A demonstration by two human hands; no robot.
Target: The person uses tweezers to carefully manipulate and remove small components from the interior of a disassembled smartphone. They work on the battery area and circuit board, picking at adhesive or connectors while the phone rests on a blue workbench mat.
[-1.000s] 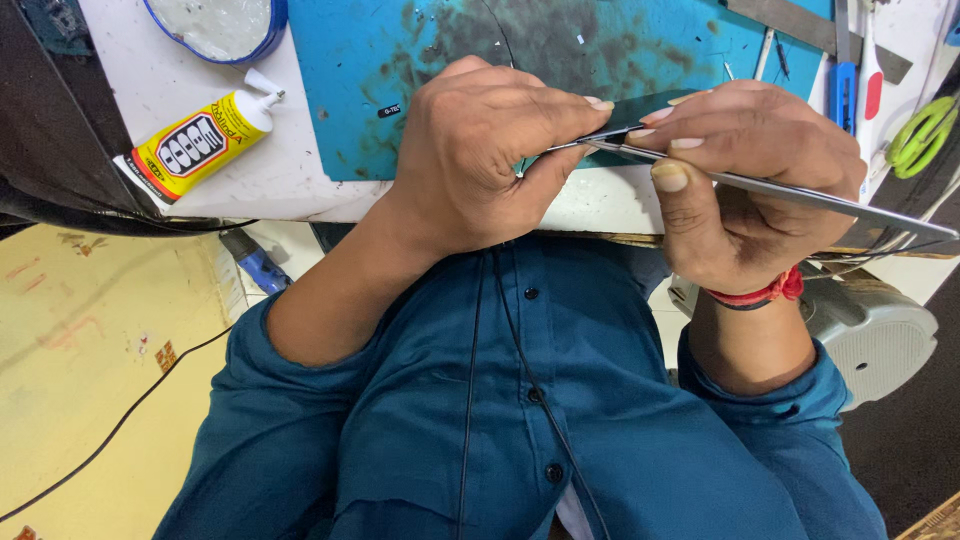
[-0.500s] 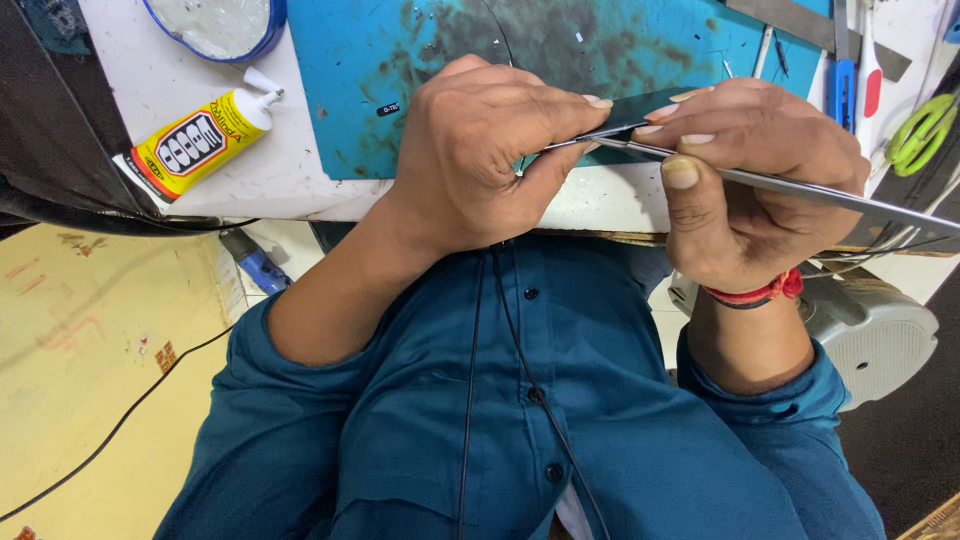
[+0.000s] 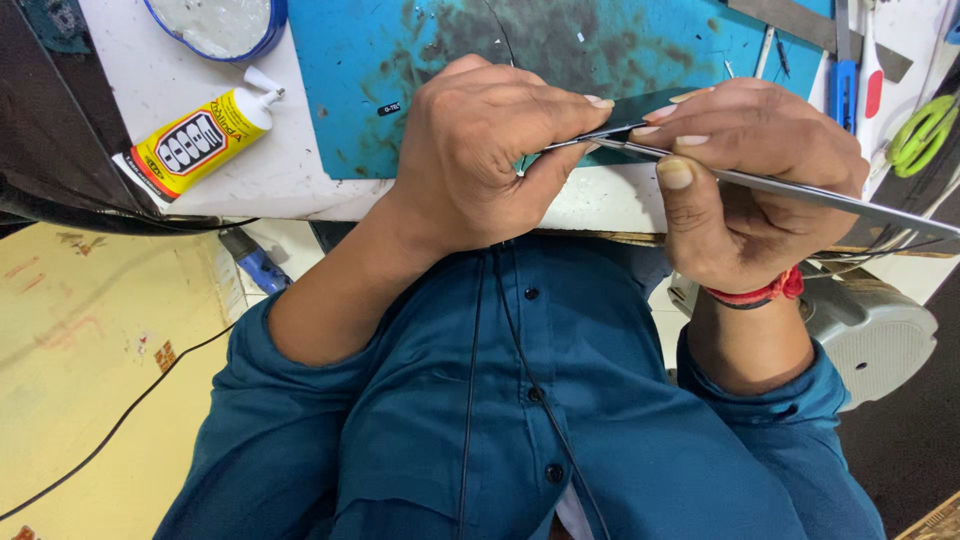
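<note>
Left hand (image 3: 480, 150) curled around a thin dark panel (image 3: 640, 110) at frame centre, right hand (image 3: 740, 175) pinching a flat metal blade (image 3: 800, 192) (tip at panel edge), glue tube (image 3: 200, 140) upper left on mat-topped table (image 3: 300, 170).

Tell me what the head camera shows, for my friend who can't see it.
Two hands, left hand and right hand, pinch a thin flat panel edge-on above a stained blue mat. A yellow glue tube lies on the white table.
</note>
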